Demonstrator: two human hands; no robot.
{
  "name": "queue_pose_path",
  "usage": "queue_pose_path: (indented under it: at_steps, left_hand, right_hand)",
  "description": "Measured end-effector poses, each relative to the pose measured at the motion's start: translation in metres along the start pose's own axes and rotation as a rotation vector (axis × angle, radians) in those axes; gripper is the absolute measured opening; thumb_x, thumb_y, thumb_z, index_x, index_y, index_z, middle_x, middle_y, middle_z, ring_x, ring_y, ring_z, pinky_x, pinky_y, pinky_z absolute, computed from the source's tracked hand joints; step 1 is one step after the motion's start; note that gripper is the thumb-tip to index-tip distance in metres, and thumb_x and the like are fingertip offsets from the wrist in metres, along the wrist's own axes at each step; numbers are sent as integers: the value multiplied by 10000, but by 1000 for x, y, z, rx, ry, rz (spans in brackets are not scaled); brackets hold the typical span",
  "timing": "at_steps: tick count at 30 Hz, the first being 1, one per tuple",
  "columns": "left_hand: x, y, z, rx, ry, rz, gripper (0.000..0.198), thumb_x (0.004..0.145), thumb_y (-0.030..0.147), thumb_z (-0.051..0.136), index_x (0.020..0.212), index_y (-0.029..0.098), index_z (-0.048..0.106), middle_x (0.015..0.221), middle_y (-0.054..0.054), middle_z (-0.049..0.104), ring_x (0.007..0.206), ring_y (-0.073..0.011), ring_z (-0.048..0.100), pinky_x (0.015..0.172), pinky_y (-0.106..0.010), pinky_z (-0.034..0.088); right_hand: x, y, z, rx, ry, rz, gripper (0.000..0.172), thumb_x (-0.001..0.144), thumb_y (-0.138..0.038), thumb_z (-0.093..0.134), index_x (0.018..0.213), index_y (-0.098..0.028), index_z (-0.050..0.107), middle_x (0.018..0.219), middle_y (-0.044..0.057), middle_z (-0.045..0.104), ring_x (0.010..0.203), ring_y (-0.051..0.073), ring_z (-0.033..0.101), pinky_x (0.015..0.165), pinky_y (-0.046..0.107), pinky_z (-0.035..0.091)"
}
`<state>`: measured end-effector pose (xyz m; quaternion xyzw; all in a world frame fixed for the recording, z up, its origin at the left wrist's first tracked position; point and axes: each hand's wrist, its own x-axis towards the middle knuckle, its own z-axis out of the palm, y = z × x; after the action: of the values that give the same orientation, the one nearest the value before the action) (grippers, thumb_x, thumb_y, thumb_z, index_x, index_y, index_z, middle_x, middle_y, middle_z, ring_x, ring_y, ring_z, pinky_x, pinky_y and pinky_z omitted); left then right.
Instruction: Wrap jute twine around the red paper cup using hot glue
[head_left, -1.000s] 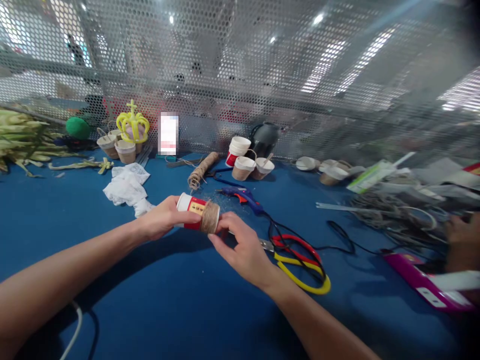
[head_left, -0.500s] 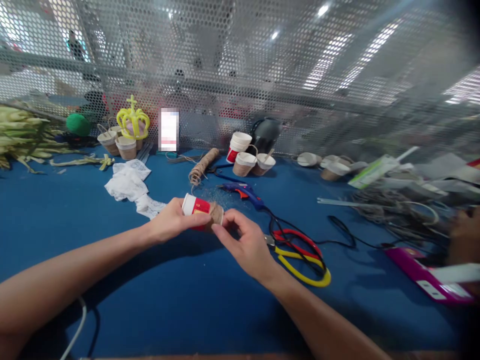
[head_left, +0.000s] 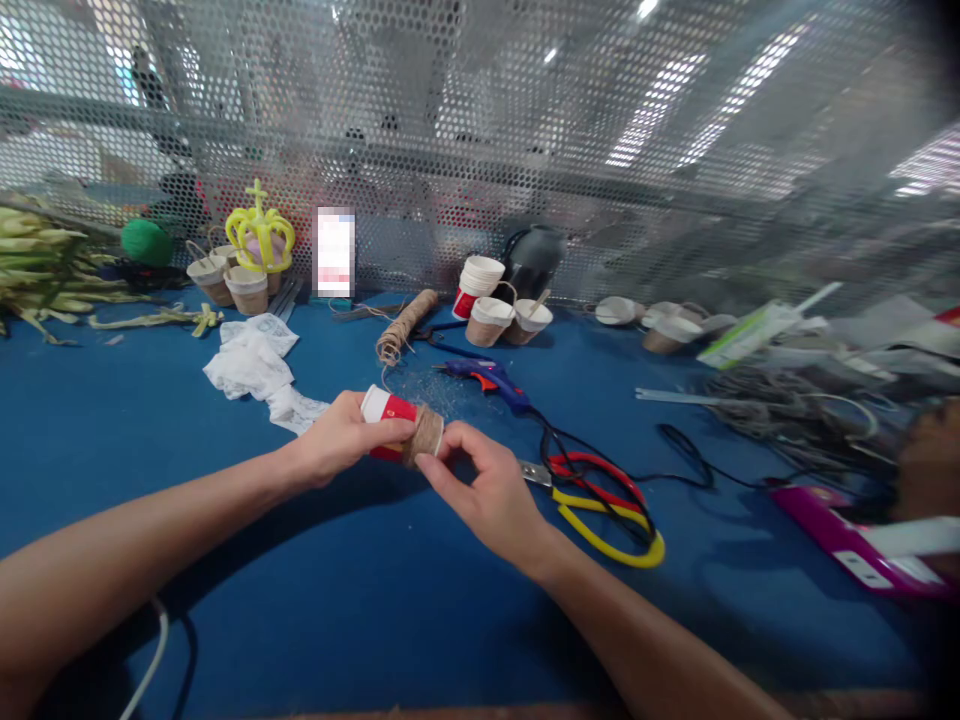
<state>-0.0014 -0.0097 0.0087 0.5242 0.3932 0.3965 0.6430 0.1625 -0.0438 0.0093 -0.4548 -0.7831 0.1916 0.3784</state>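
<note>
paper cup sideways, rim leftward, in pinch of left hand and right hand

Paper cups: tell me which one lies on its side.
The red and white cup held between left hand and right hand, partly wrapped in twine; the stack of cups and those beside it stand upright.

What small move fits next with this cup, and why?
Probably turn the cup a little in the left hand while the right hand presses the twine on: twine covers only the end near the right hand; the red part is bare.
</note>
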Motion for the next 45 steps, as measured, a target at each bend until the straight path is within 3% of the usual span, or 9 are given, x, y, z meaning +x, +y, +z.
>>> queue_pose_path:
  at_steps: [7,12,21,31,41,45]
  left_hand:
    - [1,1,0,-27,-22,-27,128,646,240,599,677,118,617,591,-8,599,518,-93,495,526,-200,373]
    - [-1,3,0,31,-86,-58,75,631,189,590,672,129,603,578,13,573,507,-79,462,515,-191,347]
    - [-6,7,1,151,-232,-120,65,615,188,546,635,126,554,537,29,500,497,-83,414,516,-209,325]
    - [-5,8,-6,225,-501,-221,92,622,194,554,659,111,545,533,47,476,493,-70,404,507,-199,317]
    - [-6,12,-8,159,-534,-322,99,556,183,564,608,98,560,532,29,522,478,-65,425,500,-198,320]
    - [-6,13,-8,117,-537,-340,112,546,177,561,623,97,581,536,24,543,479,-71,443,498,-199,327]
  right_hand:
    - [2,1,-3,13,20,53,144,740,-234,517,638,-196,424,586,-22,460,535,106,443,524,240,392]
    - [6,8,-9,15,120,29,46,770,-222,494,794,-185,481,786,35,525,727,142,509,678,291,432]
    - [8,7,-15,105,-66,-79,98,786,-173,496,857,-196,559,913,44,550,872,145,523,794,305,420]
    - [12,1,-27,141,-400,45,75,793,-209,501,722,-185,508,871,23,515,768,118,493,714,259,407]
    - [12,8,-30,241,-567,121,167,795,-319,490,721,-169,476,763,1,485,688,111,455,654,254,389]
    - [12,3,-31,216,-545,101,166,818,-299,452,712,-172,457,757,-3,470,688,107,437,661,248,378]
